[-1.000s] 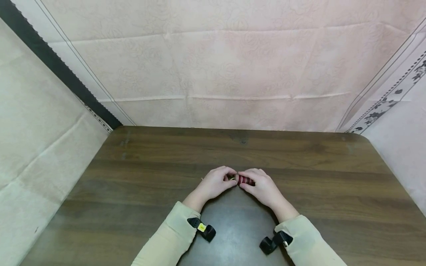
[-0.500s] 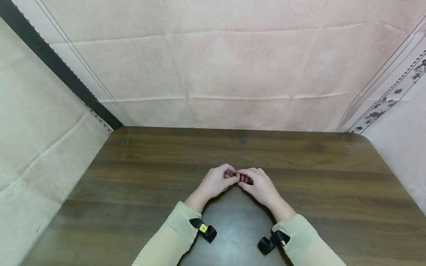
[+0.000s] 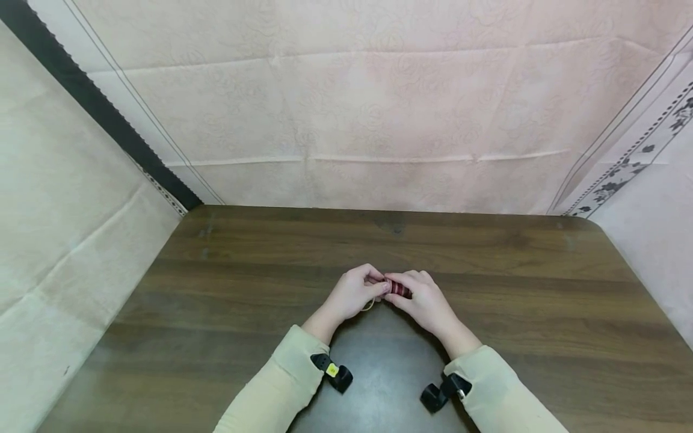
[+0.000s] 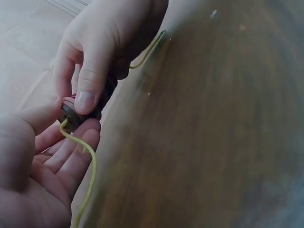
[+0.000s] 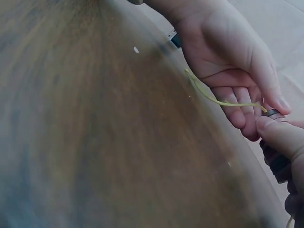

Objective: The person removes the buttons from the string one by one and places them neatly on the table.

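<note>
A row of dark red and brown buttons, stacked face to face, is threaded on a yellow cord. My right hand pinches this stack between thumb and fingers. At its left end, my left hand holds the end button with the thumb on its rim and fingers beneath. Holes show in that button's face, and the cord comes out of one and hangs loose past the left palm. More cord trails from the stack's other end in the left wrist view. The right fingers hide part of the stack.
Both hands work above the brown wooden table, near its middle. Pale patterned cloth hangs behind the table and at both sides. Black wrist cameras are strapped over the light green sleeves.
The left hand has shifted slightly right and up, closing over the stack's left end. A loop of yellow cord now shows below the left fingers. The right hand has moved slightly up and left.
</note>
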{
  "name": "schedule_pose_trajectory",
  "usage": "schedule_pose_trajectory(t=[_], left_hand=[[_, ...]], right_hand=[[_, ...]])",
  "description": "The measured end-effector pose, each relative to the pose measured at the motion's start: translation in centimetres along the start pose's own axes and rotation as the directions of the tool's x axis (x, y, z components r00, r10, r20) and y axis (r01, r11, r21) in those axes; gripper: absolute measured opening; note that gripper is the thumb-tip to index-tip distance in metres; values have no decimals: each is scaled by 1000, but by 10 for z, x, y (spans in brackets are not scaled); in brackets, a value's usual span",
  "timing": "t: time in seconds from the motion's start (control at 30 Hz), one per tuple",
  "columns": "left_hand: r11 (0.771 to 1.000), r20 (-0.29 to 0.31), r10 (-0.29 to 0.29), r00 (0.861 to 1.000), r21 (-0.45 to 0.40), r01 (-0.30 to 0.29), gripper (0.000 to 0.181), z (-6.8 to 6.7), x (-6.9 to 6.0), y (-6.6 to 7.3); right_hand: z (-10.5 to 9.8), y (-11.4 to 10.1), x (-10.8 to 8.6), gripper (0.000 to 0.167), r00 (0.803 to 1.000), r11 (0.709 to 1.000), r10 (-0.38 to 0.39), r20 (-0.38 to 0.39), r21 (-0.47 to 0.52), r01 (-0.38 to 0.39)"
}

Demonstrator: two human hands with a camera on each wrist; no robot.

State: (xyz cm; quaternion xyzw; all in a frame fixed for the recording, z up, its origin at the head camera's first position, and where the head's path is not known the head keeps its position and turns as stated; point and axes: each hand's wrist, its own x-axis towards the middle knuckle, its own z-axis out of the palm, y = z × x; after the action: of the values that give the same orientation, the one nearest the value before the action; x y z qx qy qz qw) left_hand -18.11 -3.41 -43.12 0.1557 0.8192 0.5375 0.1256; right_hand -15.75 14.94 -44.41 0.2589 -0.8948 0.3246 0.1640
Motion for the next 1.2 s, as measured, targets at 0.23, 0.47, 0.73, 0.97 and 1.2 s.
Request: schedule_pose_trajectory(t=[0.23,0.47,0.73,0.97,1.2], left_hand=[[997,-3,-27,1000,-69,27,19,0,0,2],[992,10,-12,1000,-124,13,22,0,0,2],[994,37,-10,999,-107,14,29,-9,-4,3],[996,3,-10,1000,-92,10,31,-17,-5,0],[998,6,-8,1000,-64,8,32,-21,-5,1]], right_hand=[[-4,-3,3,36,997,997,-69,-33,-39,67],[-7,-1,5,34,990,991,-126,-58,-54,123],[-17,1,4,37,996,995,-84,-25,-63,82],[-20,1,3,36,1000,998,-25,-2,-54,24],[-21,1,4,35,999,998,-43,-27,-55,41]])
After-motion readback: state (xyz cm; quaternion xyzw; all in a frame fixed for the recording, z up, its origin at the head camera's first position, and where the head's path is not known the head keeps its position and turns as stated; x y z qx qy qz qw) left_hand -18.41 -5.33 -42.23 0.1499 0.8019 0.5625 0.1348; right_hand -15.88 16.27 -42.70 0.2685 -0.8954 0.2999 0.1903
